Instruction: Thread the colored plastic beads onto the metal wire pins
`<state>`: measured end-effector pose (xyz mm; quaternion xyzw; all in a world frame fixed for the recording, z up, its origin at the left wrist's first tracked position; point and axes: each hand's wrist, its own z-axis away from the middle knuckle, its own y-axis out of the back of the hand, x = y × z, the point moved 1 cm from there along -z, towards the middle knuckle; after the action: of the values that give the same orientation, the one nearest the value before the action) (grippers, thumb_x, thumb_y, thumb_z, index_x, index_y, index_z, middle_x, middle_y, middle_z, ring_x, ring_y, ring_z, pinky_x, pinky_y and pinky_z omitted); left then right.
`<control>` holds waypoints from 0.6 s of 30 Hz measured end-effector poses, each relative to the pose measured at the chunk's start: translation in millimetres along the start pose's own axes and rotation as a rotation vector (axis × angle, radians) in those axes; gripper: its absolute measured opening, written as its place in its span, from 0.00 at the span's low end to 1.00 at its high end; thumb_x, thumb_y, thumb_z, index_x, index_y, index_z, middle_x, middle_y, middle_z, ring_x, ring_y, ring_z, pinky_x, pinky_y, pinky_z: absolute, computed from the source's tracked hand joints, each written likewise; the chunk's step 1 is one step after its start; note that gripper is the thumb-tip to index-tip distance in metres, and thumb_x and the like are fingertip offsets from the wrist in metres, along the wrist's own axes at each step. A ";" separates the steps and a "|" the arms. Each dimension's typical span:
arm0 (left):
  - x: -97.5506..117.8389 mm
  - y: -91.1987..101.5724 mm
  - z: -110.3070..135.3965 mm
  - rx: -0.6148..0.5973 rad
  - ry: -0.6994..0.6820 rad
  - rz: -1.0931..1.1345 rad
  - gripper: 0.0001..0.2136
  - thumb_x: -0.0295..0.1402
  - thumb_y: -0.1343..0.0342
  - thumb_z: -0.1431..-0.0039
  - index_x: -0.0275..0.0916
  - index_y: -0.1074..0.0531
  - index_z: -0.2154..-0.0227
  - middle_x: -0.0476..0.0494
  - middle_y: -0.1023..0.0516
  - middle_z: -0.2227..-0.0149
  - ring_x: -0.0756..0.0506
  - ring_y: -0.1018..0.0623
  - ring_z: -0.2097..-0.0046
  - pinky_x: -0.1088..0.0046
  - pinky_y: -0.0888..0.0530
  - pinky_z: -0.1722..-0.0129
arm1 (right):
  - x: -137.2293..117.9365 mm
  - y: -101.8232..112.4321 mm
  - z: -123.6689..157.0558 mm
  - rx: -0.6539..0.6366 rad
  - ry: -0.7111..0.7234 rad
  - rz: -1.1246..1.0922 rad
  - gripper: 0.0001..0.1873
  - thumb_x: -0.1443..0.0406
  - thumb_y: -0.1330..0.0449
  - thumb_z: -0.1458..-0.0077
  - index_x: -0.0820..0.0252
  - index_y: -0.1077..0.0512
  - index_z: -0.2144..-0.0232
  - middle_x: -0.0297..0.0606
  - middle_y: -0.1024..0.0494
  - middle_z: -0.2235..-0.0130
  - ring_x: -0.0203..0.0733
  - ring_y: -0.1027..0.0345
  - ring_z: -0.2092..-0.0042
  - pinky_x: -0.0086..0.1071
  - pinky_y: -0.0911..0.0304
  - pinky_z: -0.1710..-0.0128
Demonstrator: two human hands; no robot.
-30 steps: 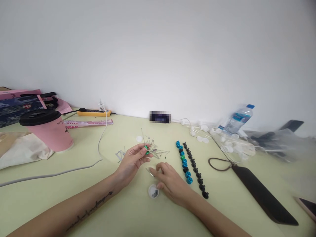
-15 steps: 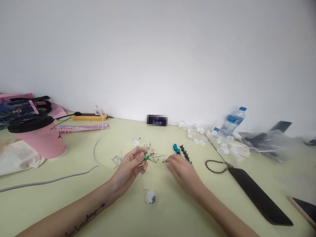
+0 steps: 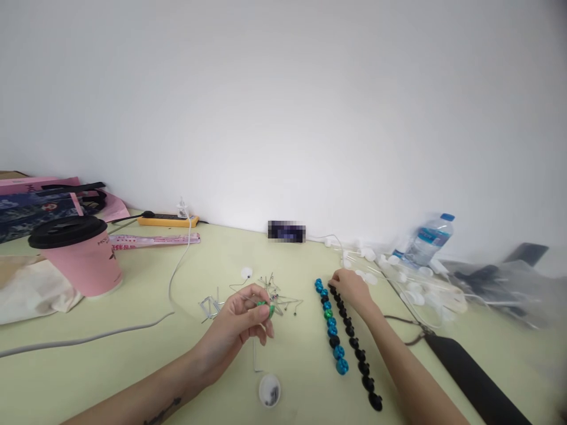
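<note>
My left hand [image 3: 241,324] is closed in a pinch around a small shiny green piece [image 3: 271,310], partly hidden by the thumb. My right hand [image 3: 352,289] reaches to the far end of a row of small black knob-like pieces [image 3: 349,330], fingertips closed on the end piece. Beside it runs a row of mostly blue pieces [image 3: 339,352] with a green one and some black ones among them. Beyond my left hand lie scattered thin metal rods [image 3: 283,302]. Below it are an L-shaped hex key [image 3: 255,357] and a round white cap [image 3: 270,391] holding small dark bits.
Bent metal keys [image 3: 210,308] lie left of my left hand. A pink cup [image 3: 84,262], white cable [image 3: 88,341] and yellow power strip [image 3: 168,221] are farther left. At right are a water bottle [image 3: 429,242], clear plastic packaging [image 3: 438,292] and a long black strapped object [image 3: 473,378].
My right hand has moved right and away, from near the metal rods to the black row's far end. The view has shifted, uncovering both rows. My left hand still holds the green piece.
</note>
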<state>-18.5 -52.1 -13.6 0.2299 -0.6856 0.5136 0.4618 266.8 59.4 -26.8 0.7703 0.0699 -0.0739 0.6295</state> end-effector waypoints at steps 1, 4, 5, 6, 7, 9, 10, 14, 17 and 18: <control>-0.3 0.2 -0.4 -0.006 0.004 -0.011 0.07 0.33 0.41 0.47 0.39 0.33 0.68 0.51 0.33 0.77 0.51 0.29 0.74 0.77 0.33 0.75 | -2.5 2.0 0.0 0.008 0.016 -0.005 0.11 0.67 0.45 0.49 0.62 0.29 0.81 0.41 0.27 0.77 0.40 0.34 0.74 0.28 0.51 0.77; 0.0 0.5 -2.9 -0.029 0.011 -0.036 0.07 0.32 0.41 0.47 0.39 0.34 0.69 0.51 0.33 0.78 0.52 0.30 0.76 0.77 0.33 0.77 | -16.3 13.2 3.7 0.038 0.090 -0.037 0.13 0.69 0.48 0.46 0.62 0.28 0.80 0.43 0.26 0.75 0.41 0.33 0.73 0.29 0.49 0.76; 0.9 0.6 -4.1 -0.035 0.013 -0.041 0.07 0.32 0.40 0.47 0.39 0.34 0.69 0.51 0.33 0.78 0.52 0.30 0.76 0.77 0.33 0.77 | -24.1 16.4 7.2 0.043 0.125 -0.054 0.14 0.69 0.49 0.45 0.62 0.27 0.78 0.44 0.26 0.73 0.41 0.33 0.72 0.29 0.48 0.75; 2.1 1.0 -5.5 -0.039 0.015 -0.042 0.07 0.32 0.40 0.48 0.39 0.34 0.70 0.51 0.33 0.78 0.52 0.30 0.76 0.77 0.33 0.77 | -33.8 18.3 12.4 0.041 0.164 -0.074 0.14 0.69 0.50 0.44 0.61 0.27 0.76 0.44 0.25 0.71 0.41 0.32 0.70 0.29 0.47 0.74; 3.6 1.7 -7.0 -0.042 0.017 -0.041 0.07 0.32 0.40 0.48 0.39 0.34 0.70 0.51 0.33 0.78 0.52 0.30 0.76 0.78 0.33 0.77 | -45.2 18.5 19.4 0.031 0.206 -0.097 0.14 0.69 0.50 0.44 0.60 0.26 0.74 0.43 0.24 0.69 0.41 0.32 0.69 0.29 0.46 0.73; 6.9 4.1 -9.9 -0.040 0.014 -0.030 0.07 0.33 0.40 0.48 0.39 0.33 0.70 0.51 0.33 0.78 0.51 0.30 0.75 0.78 0.32 0.77 | -71.0 13.1 38.3 -0.032 0.308 -0.147 0.12 0.69 0.48 0.45 0.56 0.26 0.74 0.37 0.24 0.69 0.38 0.31 0.69 0.27 0.44 0.72; 8.6 5.8 -11.3 -0.036 0.009 -0.020 0.08 0.33 0.40 0.48 0.39 0.33 0.70 0.51 0.33 0.77 0.51 0.30 0.75 0.78 0.32 0.77 | -84.0 8.2 49.4 -0.079 0.360 -0.165 0.11 0.70 0.45 0.47 0.55 0.26 0.77 0.33 0.24 0.72 0.36 0.31 0.71 0.25 0.44 0.73; 12.8 12.8 -14.3 -0.037 -0.022 0.037 0.08 0.35 0.40 0.47 0.39 0.33 0.69 0.50 0.33 0.77 0.50 0.28 0.74 0.79 0.30 0.77 | -119.8 -13.8 87.9 -0.250 0.565 -0.160 0.11 0.74 0.43 0.52 0.57 0.28 0.80 0.32 0.25 0.75 0.36 0.32 0.74 0.26 0.47 0.75; 13.1 15.3 -14.2 -0.050 -0.036 0.082 0.07 0.36 0.43 0.45 0.39 0.32 0.68 0.49 0.33 0.75 0.50 0.27 0.72 0.79 0.29 0.77 | -122.3 -22.7 97.2 -0.278 0.554 -0.157 0.06 0.72 0.39 0.54 0.56 0.28 0.77 0.32 0.24 0.73 0.37 0.32 0.72 0.26 0.47 0.74; 13.0 15.6 -14.0 -0.052 -0.039 0.093 0.07 0.36 0.43 0.45 0.39 0.32 0.68 0.49 0.33 0.74 0.50 0.27 0.71 0.79 0.29 0.77 | -120.4 -24.5 97.2 -0.289 0.551 -0.179 0.05 0.71 0.37 0.55 0.56 0.28 0.75 0.31 0.24 0.72 0.38 0.32 0.71 0.26 0.47 0.74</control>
<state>-31.3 -31.5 -9.3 0.1959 -0.7176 0.5118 0.4298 141.5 -32.8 -45.1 0.6548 0.3151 0.0931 0.6806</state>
